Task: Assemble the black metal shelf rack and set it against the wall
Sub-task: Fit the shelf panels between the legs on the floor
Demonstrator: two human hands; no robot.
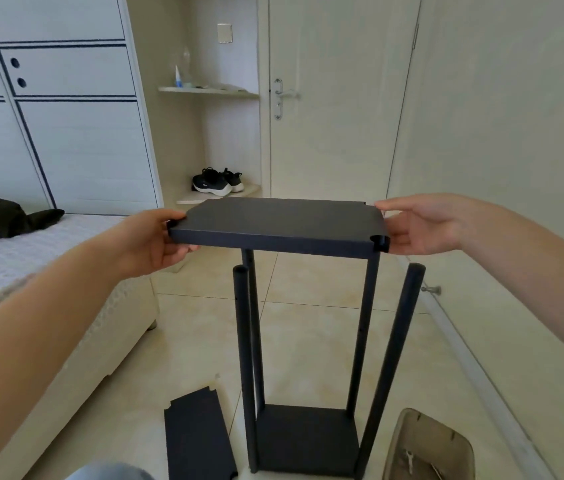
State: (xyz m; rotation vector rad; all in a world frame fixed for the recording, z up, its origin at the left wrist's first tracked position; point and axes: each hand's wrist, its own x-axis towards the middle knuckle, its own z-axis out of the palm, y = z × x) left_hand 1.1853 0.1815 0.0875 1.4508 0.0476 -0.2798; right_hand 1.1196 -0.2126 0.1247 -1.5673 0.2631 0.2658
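Above the base panel (306,438), which sits on the floor tiles, a person holds a black shelf panel (277,221) level by its two short ends. The left hand (150,242) grips the left end, thumb over the top edge and fingers curled underneath. The right hand (422,225) pinches the right end the same way, thumb above and fingers below.

Four black poles rise from the base panel's corners. The far left pole (254,323) and far right pole (365,323) run up to the underside of the held panel. The near left pole (244,358) and near right pole (394,358) lean outward, with their tops free and clear of the panel's notched corners.

As I see it, the step is to seat this panel on all four poles. To do it well, keep the panel flat and draw each splayed near pole inward until its top lines up with its corner notch. Then lower both ends evenly, so no corner binds or tips the loose frame. Whether the far corners are properly engaged I cannot tell from here.

Left of the base panel a spare panel (197,438) lies flat on the floor, and right of it sits a beige tray (429,448).
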